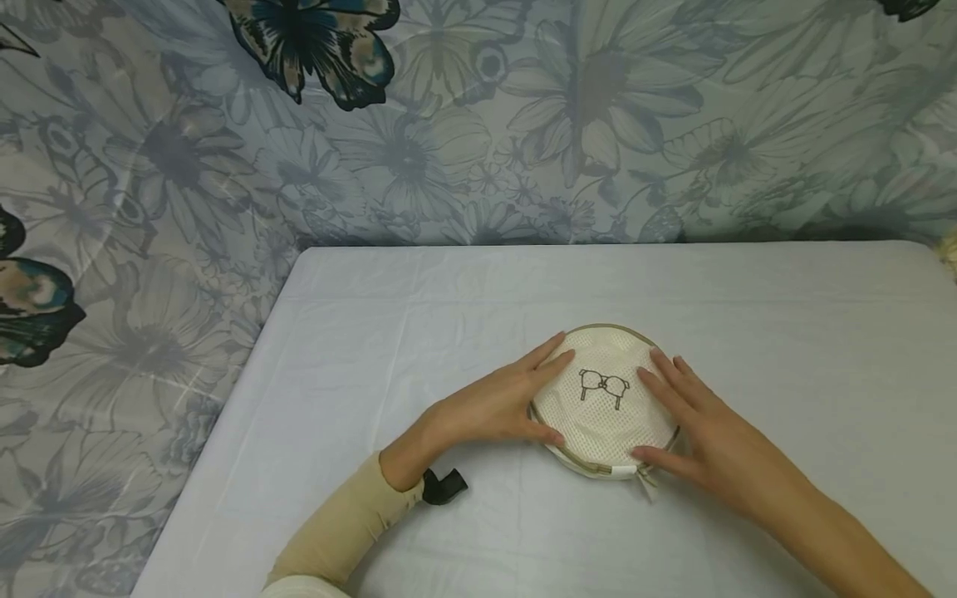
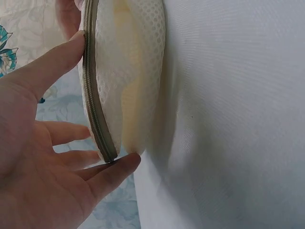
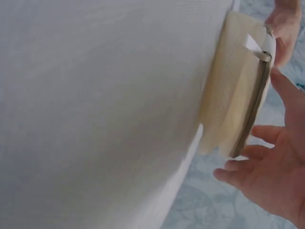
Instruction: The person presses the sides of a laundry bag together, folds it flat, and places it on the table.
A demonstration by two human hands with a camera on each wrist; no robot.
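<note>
A round cream mesh pouch (image 1: 604,400) with a tan zipper rim and a small line drawing on its lid lies on the white table (image 1: 374,332). My left hand (image 1: 499,405) lies against its left side, fingers straight on the lid and thumb at the near edge. On the pouch's right side my right hand (image 1: 691,423) rests with straight fingers, thumb beside the white zipper tab (image 1: 626,472). The left wrist view shows the pouch (image 2: 125,81) edge-on with my left hand (image 2: 90,109) touching its zipper. In the right wrist view the pouch (image 3: 237,86) stands before my right hand (image 3: 267,143).
A floral cloth with butterflies (image 1: 314,41) hangs behind and to the left of the table. A black strap (image 1: 444,486) sits at my left wrist below a beige sleeve (image 1: 336,523). The table's left edge runs diagonally toward me.
</note>
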